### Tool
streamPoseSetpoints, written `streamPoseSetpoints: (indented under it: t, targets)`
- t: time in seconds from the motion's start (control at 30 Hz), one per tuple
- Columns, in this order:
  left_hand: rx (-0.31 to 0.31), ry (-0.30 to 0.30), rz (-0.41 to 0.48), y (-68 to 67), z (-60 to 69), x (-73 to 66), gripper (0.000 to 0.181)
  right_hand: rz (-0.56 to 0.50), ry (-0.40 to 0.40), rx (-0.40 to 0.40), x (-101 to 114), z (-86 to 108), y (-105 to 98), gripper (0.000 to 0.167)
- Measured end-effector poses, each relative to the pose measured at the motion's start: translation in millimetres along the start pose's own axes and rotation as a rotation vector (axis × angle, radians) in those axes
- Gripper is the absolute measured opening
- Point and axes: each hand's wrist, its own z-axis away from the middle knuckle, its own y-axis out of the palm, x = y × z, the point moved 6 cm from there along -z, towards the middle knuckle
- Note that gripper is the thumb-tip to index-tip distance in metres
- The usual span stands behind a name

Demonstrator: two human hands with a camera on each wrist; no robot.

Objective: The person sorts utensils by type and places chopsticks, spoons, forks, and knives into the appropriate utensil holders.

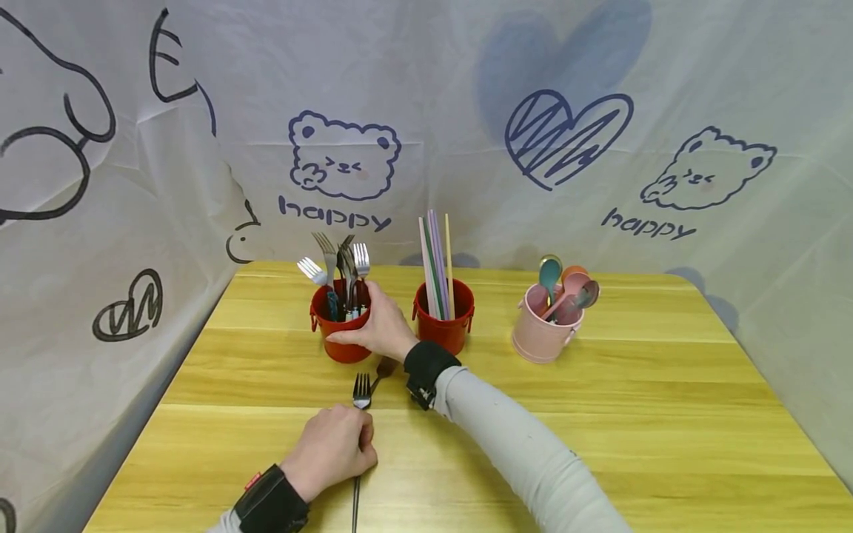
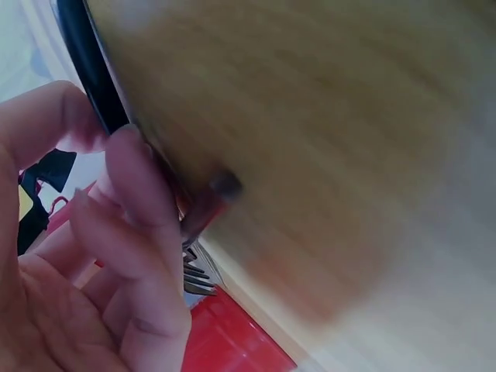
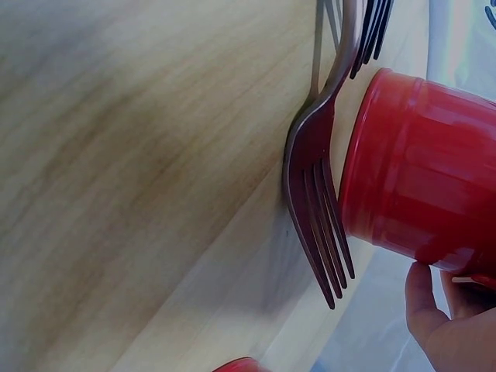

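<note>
My left hand (image 1: 336, 448) pinches a fork; its tines (image 1: 362, 389) point toward the cups and a thin handle (image 1: 356, 503) runs out below the fist. In the left wrist view a black handle (image 2: 89, 66) meets the fingertips. A second, darker fork (image 1: 385, 366) lies slanted on the table just past it, large in the right wrist view (image 3: 314, 167). My right hand (image 1: 383, 326) grips the side of the left red bucket (image 1: 346, 349), thumb in front and fingers round the right side. Several forks (image 1: 329, 255) stand tines up in that bucket.
To its right, another red bucket (image 1: 449, 337) holds several chopsticks (image 1: 436, 266). Farther right stands a pink bucket (image 1: 538, 340) with several spoons (image 1: 574, 285). The wooden table (image 1: 633, 422) ends at a white patterned cloth (image 1: 453, 96) behind.
</note>
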Motion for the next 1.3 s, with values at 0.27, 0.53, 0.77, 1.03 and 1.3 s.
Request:
streamPoseSetpoints:
  t: [0.27,0.53,0.77,1.03,1.3]
  targets:
    - [0.015,-0.019,0.038,-3.4,2.1,2.3,0.026,0.004,-0.008,-0.004,-1.2,0.7,-1.2,0.094]
    - [0.024,-0.111,0.065,-5.7,4.4,5.3,0.027,-0.002,-0.001,-0.002,-1.8,0.9,-0.5,0.093]
    - [0.05,-0.242,0.087,-8.1,7.5,6.3,0.031,0.0,-0.001,0.003,-1.7,0.4,0.2,0.093]
    - [0.078,-0.355,0.063,-11.1,8.0,14.1,0.039,0.001,-0.006,0.001,-1.1,-0.3,-0.7,0.095]
    - [0.108,-0.392,0.091,-12.7,9.3,23.1,0.039,0.003,-0.009,-0.002,-2.0,-0.6,-0.4,0.094]
